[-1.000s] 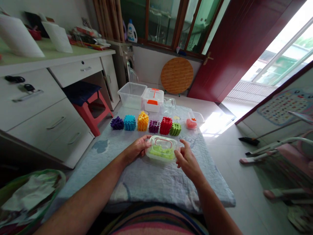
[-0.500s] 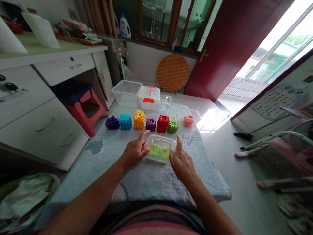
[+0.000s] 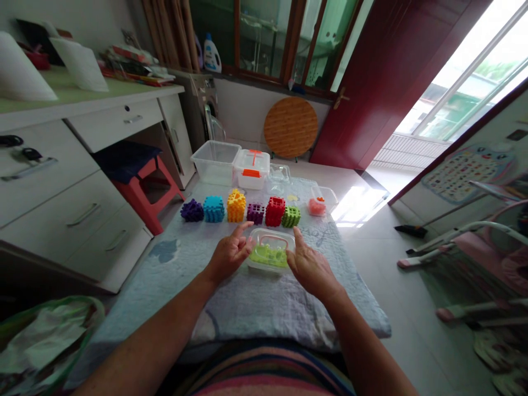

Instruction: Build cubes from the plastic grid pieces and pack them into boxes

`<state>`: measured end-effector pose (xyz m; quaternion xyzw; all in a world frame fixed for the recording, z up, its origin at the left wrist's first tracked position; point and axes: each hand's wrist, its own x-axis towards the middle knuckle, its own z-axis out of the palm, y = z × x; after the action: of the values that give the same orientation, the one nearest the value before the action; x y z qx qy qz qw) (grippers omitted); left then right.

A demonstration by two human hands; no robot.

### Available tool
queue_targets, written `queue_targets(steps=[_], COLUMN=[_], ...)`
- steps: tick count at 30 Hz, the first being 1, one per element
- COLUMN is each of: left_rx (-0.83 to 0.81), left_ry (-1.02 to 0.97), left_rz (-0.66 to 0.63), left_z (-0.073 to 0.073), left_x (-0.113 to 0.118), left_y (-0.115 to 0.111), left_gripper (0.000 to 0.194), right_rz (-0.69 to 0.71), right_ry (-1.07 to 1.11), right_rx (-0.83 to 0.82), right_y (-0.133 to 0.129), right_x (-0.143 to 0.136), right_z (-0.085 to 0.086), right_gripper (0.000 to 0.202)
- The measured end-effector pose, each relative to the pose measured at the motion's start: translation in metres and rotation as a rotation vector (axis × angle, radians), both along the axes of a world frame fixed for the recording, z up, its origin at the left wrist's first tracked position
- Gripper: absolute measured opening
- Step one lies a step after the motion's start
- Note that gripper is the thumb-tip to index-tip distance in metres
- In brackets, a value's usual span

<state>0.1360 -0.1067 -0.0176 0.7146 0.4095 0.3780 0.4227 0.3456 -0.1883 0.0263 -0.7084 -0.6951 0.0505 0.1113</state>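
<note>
A small clear plastic box [image 3: 269, 264] with light green pieces inside stands on the cloth-covered table in front of me. Its clear lid carries a pinkish handle. My left hand [image 3: 229, 254] is at the box's left edge, thumb against it, index finger stretched forward and the other fingers curled. At the right edge, my right hand [image 3: 310, 263] rests with its thumb side on the rim and its index finger pointing forward. The undersides of both hands are hidden. Just beyond the box stand a dark purple cube [image 3: 255, 213], a red block [image 3: 275, 211] and a green cube [image 3: 291, 216].
Farther left in the row are a yellow block [image 3: 236, 205], a blue cube [image 3: 214, 209] and a purple piece [image 3: 192, 210]. Behind stand an open clear bin [image 3: 215, 162] and a lidded box [image 3: 251, 168]. A small container with pink pieces [image 3: 317, 206] is at right.
My right index finger has come down from a raised pose and now points forward, slightly left. Both hands stay at the box's sides. The view has shifted slightly.
</note>
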Motion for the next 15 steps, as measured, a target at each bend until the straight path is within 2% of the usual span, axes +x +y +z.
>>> queue_targets(steps=[5, 9, 12, 15], left_rx=[-0.065, -0.120, -0.106, -0.049], left_ry=[-0.157, -0.209, -0.176, -0.095], left_rz=[0.079, 0.155, 0.186, 0.204], left_z=[-0.008, -0.015, -0.020, -0.023], left_x=[-0.001, -0.005, -0.006, -0.007], left_y=[0.009, 0.020, 0.026, 0.029], left_gripper=[0.040, 0.038, 0.038, 0.037], right_rz=[0.102, 0.259, 0.300, 0.295], right_ry=[0.047, 0.071, 0.092, 0.160], right_rx=[0.208, 0.156, 0.107, 0.154], right_y=[0.016, 0.029, 0.030, 0.025], right_x=[0.003, -0.012, -0.018, -0.009], right_z=[0.015, 0.016, 0.014, 0.011], right_gripper=[0.040, 0.018, 0.019, 0.022])
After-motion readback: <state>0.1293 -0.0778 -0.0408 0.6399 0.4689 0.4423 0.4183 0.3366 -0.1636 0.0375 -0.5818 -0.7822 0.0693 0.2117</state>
